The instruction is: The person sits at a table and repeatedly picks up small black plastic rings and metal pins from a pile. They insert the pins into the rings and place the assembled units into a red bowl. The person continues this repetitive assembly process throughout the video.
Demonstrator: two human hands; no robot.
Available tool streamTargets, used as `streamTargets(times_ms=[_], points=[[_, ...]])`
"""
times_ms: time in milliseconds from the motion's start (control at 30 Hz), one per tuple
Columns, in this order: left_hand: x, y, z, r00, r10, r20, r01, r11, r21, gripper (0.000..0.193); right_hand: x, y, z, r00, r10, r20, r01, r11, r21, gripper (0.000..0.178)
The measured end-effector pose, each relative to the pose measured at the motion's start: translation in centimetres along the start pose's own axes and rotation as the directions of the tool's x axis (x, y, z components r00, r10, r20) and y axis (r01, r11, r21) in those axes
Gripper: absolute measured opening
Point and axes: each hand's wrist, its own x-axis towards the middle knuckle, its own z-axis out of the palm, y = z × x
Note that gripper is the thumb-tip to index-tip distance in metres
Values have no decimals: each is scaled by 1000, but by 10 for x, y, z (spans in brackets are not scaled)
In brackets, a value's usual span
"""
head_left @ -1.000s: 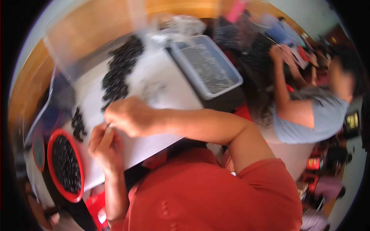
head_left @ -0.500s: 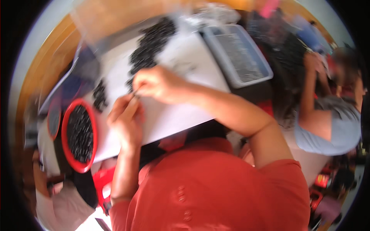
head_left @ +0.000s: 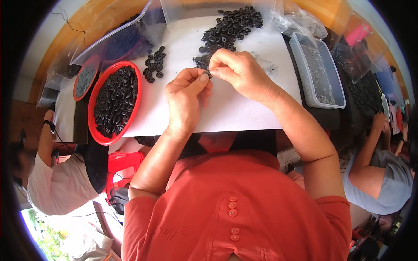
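In front of me, over the white tabletop (head_left: 235, 117), my left hand (head_left: 185, 98) pinches a small black oval part (head_left: 207, 74) between thumb and forefinger. My right hand (head_left: 244, 76) meets it from the right, thumb and forefinger pressed together at the part's edge. Whatever those right fingertips hold is too small to make out. Just beyond the hands lies a long heap of black oval parts (head_left: 230, 28). A smaller group of the same parts (head_left: 154, 63) lies to the left. Small clear pieces (head_left: 267, 67) are scattered beyond my right wrist.
A red basin (head_left: 103, 140) full of black parts stands at the table's left edge. Behind it are a smaller round tray (head_left: 86, 78) of grey bits and a clear bin (head_left: 117, 37). At right sits a clear tub (head_left: 337, 87) of clear pieces. Other people work on both sides.
My view has swung, so the table looks straighter and lies further right in the picture, and the blur is gone. Both hands stay together at fingertip height over the table.
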Motion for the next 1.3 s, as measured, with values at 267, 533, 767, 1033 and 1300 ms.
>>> streamTargets(times_ms=[267, 533, 767, 1033, 1300], points=[[-9, 6, -27, 984, 165, -69, -159, 984, 85, 12, 5, 0, -8, 981, 27, -193, -30, 999, -14, 8], [-19, 2, -44, 980, 162, -116, -168, 985, -40, 10, 3, 13, 11, 961, -274, 26, 216, 693, -688, 11], [-18, 3, -47, 976, 165, -141, -188, 967, -172, 10, 13, 15, 5, 984, -177, -11, 139, 812, -567, 11], [-17, 1, -52, 964, 201, -175, -245, 927, -284, 9, 38, 5, 38, 946, -291, 141, 316, 742, -591, 9], [-17, 2, -51, 970, 175, -169, -218, 934, -282, 8, 50, 3, 55, 917, -255, 307, 394, 700, -596, 7]])
